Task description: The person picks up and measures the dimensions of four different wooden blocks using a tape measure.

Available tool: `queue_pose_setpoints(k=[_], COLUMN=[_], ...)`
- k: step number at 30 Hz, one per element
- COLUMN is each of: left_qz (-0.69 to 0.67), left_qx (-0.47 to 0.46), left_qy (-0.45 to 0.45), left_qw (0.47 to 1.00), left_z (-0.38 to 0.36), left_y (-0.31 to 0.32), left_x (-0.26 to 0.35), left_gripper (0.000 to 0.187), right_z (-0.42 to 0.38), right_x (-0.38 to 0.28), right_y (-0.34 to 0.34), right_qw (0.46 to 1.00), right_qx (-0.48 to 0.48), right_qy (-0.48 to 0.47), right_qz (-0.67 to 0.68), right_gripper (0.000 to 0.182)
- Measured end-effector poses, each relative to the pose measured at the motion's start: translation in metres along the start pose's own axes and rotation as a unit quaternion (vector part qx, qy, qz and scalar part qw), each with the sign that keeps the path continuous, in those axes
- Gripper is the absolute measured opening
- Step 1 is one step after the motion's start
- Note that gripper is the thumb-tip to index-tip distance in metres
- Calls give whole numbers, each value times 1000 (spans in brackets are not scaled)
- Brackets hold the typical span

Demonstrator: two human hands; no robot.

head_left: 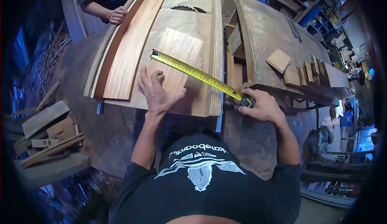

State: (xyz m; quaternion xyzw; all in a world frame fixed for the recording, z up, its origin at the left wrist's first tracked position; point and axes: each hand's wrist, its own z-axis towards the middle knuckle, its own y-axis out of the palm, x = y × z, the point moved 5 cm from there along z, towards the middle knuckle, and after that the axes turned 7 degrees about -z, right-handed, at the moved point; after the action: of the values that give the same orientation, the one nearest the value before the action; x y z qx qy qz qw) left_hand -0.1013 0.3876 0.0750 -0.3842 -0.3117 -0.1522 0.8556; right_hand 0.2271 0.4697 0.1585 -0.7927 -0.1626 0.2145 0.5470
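My right hand [264, 106] grips the case of a tape measure [246, 102] off the right side of the saw table. Its yellow blade [193, 72] is drawn out to the left, crossing a short wooden board [171, 58], with the hooked end near the board's left side. My left hand [159, 93] is at the board's near end, below the blade, fingers spread and slightly bent, holding nothing. The board lies flat on the plywood saw table [191, 20].
A circular saw blade [187, 9] sticks up through the table beyond the board. Long planks [135, 48] lie along the left fence. Another person's hand [118, 15] rests at that fence. A workbench [278, 26] with wood blocks stands right; offcuts [50, 119] are piled left.
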Motion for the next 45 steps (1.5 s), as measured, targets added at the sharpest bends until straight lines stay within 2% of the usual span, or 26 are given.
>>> queue_pose_setpoints(k=[7, 12, 15, 28, 30, 31, 34, 37, 39, 45], left_qz=[19, 11, 14, -9, -7, -13, -15, -18, -26, -50], left_qx=[12, 16, 14, 2, -1, -2, -4, -2, -4, 2], left_qy=[48, 60, 62, 72, 76, 75, 83, 88, 86, 95], left_qw=[999, 998, 998, 997, 997, 997, 996, 996, 996, 994], left_z=[0, -2, -2, -2, -2, -2, 1, 2, 3, 3], left_y=[-2, -1, -1, 3, 3, 3, 2, -1, -3, -3], left_x=[1, -2, -1, -2, 0, -1, -1, -1, -2, -4], left_gripper=[87, 87, 87, 82, 82, 81, 81, 81, 81, 81], right_z=[0, 3, 1, -3, -5, -5, -5, -4, -6, -3], right_x=[2, 5, 4, 11, 10, 12, 18, 18, 15, 17], right_y=[-2, 1, -1, 6, 4, 4, 10, 12, 11, 16], right_qw=[993, 987, 978, 978, 973, 973, 967, 969, 958, 947], right_qx=[-71, -69, -111, -83, -142, -141, -150, -121, -166, -195], right_qy=[17, -34, -4, -42, 11, 14, 11, -42, -9, -30], right_qz=[94, 143, 176, 188, 182, 184, 206, 212, 232, 254], right_gripper=[60, 55, 54, 54, 60, 60, 59, 57, 57, 55])
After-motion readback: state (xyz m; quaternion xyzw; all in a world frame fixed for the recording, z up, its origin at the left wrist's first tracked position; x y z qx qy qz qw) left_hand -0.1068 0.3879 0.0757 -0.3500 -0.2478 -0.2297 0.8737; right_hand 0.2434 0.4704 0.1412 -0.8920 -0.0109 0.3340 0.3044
